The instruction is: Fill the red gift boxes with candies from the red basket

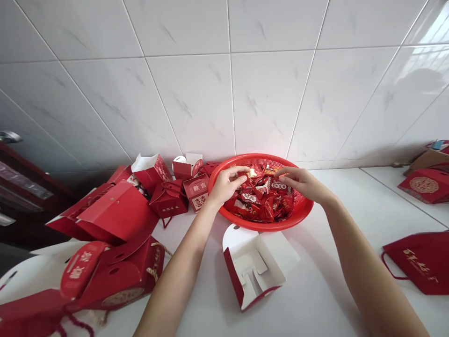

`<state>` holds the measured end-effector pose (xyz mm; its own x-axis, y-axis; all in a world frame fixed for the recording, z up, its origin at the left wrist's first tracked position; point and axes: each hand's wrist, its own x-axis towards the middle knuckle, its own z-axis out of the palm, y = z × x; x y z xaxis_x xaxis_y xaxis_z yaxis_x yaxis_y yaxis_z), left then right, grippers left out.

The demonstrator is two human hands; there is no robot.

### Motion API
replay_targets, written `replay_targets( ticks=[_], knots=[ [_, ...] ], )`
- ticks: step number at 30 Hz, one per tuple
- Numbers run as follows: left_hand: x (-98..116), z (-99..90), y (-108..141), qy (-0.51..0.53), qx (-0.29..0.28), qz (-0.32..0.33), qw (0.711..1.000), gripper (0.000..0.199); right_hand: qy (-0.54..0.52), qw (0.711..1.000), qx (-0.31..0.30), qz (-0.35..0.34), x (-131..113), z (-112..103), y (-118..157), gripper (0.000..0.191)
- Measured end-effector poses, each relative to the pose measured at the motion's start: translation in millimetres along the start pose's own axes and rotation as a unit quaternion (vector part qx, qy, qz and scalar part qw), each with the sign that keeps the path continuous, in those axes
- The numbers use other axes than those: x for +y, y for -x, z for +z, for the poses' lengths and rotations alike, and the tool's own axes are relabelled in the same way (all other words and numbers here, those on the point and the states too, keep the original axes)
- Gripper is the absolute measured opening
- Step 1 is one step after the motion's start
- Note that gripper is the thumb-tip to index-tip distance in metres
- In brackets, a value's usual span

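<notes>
A red plastic basket (266,228) stands against the wall, full of red-wrapped candies (257,199). My left hand (229,183) reaches over its left rim, thumb and forefinger a little apart beside the wrappers. From the right comes my right hand (304,182), its fingertips at the candies near a dark-labelled packet (278,186); its fingers look slightly parted, and neither hand visibly lifts a candy. Between my forearms, in front of the basket, lies an open gift box (254,269), red outside and white inside, with its flaps spread. Folded card tabs show within it.
Several red gift boxes and bags crowd the left, among them a tall red bag (117,210) and a rope-handled box (122,276). At right are a flat red bag (419,262) and another red box (426,185). A tiled wall (266,98) bounds the white counter (336,290).
</notes>
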<state>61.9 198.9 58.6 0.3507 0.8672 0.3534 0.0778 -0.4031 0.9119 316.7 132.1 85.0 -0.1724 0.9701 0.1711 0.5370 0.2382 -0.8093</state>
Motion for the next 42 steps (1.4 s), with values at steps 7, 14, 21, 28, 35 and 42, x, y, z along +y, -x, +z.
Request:
replay_targets(
  ticks=[7,14,21,28,35,42],
  knots=[
    [3.9,0.6,2.4,-0.036,0.012,-0.017,0.999,0.048,-0.034,0.999,-0.014,-0.017,-6.0,0.6,1.8,0.045],
    [6.8,2.0,3.0,-0.033,0.002,-0.053,0.998,0.043,-0.043,0.997,-0.048,-0.047,-3.7,-3.1,0.4,0.033],
    [10.0,2.3,3.5,-0.029,-0.001,-0.035,0.999,0.034,-0.126,0.992,0.016,0.015,2.9,-4.2,-0.9,0.032],
    [7.5,1.7,3.8,-0.017,-0.016,-0.035,0.999,0.036,-0.109,0.994,0.017,-0.004,-5.3,0.8,1.4,0.038],
    [9.0,3.2,5.5,-0.014,-0.046,-0.021,0.999,0.036,-0.132,0.991,0.012,-0.029,-5.7,12.6,-2.2,0.053],
    [11.8,3.9,5.9,-0.014,-0.071,0.011,0.997,0.031,-0.129,0.988,0.063,-0.049,-11.4,30.1,-6.6,0.042]
  ],
)
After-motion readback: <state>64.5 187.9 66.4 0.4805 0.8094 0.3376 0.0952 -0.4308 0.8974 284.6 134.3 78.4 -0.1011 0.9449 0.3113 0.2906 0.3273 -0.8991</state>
